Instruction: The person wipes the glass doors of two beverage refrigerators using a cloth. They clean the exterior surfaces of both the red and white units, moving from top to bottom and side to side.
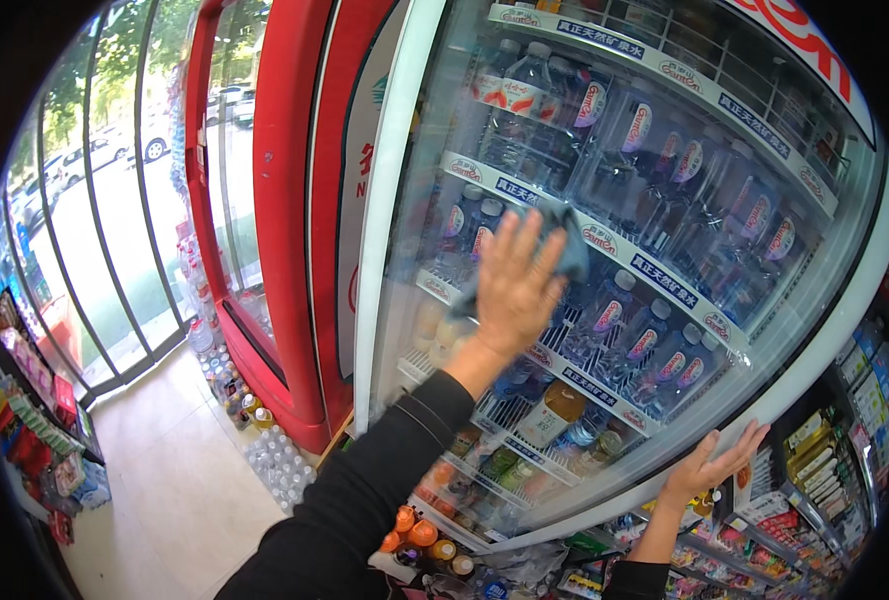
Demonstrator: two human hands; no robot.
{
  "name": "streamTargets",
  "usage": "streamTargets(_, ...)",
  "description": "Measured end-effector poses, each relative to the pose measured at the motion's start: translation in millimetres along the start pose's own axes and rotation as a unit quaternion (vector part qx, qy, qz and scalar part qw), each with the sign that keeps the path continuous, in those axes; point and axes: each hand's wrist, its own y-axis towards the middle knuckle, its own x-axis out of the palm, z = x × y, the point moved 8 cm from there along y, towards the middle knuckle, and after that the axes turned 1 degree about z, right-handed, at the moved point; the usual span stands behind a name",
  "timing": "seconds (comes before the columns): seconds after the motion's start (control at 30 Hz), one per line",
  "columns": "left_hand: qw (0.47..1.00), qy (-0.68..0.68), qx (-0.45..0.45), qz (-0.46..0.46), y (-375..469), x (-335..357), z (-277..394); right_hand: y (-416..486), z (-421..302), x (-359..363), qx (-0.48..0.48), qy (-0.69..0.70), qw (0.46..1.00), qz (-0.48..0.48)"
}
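My left hand [516,289] presses a grey-blue cloth [564,244] flat against the glass door [482,315] of an upright drinks fridge. Its fingers are spread over the cloth, which shows on both sides of the hand. On the lower right, my right hand [714,461] lies against the white door frame [643,491] with its fingers stretched out and nothing in them. Behind the glass, water bottles [613,304] stand on several wire shelves. A bottle of amber drink [553,412] lies tilted lower down.
Left of the fridge stands a red cooler [287,202], with packs of bottles [279,465] on the tiled floor [159,450] beside it. Orange-capped bottles [418,529] sit below the door. Shelves of packaged goods [812,457] are at the right, a barred glass front [99,225] at the left.
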Motion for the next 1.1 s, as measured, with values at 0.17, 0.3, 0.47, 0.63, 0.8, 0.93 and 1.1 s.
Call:
streamTargets(0.17,0.99,0.078,-0.081,0.088,31.5,-37.6,-134.1,-13.5,19.1,13.8,0.008,0.058,0.996,0.067)
streamTargets(0.3,0.961,0.112,-0.197,0.156,8.1,-67.1,-209.8,-11.9,29.8,19.7,0.031,0.047,0.996,0.066)
streamTargets(0.47,0.959,0.111,-0.225,0.131,-63.6,-38.3,-153.4,-13.1,33.3,19.2,0.042,0.035,0.997,0.062)
streamTargets(0.63,0.992,0.038,-0.121,-0.009,-130.1,18.6,14.7,-12.4,32.3,19.4,0.041,0.022,0.997,0.057)
streamTargets(0.8,0.967,-0.076,0.221,-0.1,-130.4,44.9,129.8,-11.0,32.6,22.7,0.034,0.013,0.998,0.055)
streamTargets(0.93,0.957,-0.076,0.274,-0.057,-9.9,30.6,67.9,-12.9,38.4,17.7,0.041,-0.005,0.998,0.056)
streamTargets(1.1,0.983,0.04,0.042,0.175,175.5,-34.5,-100.2,-14.3,33.8,17.7,0.059,0.011,0.997,0.051)
